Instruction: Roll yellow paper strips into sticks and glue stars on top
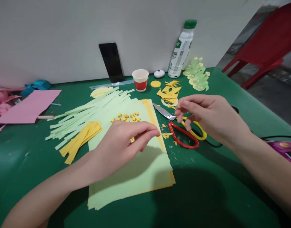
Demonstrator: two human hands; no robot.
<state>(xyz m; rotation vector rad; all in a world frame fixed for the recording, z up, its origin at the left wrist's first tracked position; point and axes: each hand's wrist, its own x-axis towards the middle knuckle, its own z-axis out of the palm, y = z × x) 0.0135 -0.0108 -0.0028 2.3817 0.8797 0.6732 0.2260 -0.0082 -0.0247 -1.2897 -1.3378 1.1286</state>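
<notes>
My left hand (pixel 126 141) pinches a narrow yellow paper strip (pixel 168 134) between thumb and fingertips, its free end pointing right. Beneath that hand lies a stack of light green paper sheets (pixel 126 186) with yellow edges showing. Small folded yellow paper stars (pixel 126 116) sit on the stack just behind my left hand. My right hand (pixel 207 115) hovers over the scissors, fingers loosely bent and apart, with nothing visible in them. Those scissors (pixel 183 139), with one red and one yellow handle, lie with blades parted. Yellow strips (pixel 82 139) and pale green strips (pixel 88 110) are fanned out at left.
Along the wall stand a black phone (pixel 111 61), a red-and-white paper cup (pixel 140 80) and a white bottle (pixel 181 52). Yellow paper scraps (pixel 169 91) and a green paper flower piece (pixel 197 76) lie behind the scissors. Pink paper (pixel 29 106) is at far left.
</notes>
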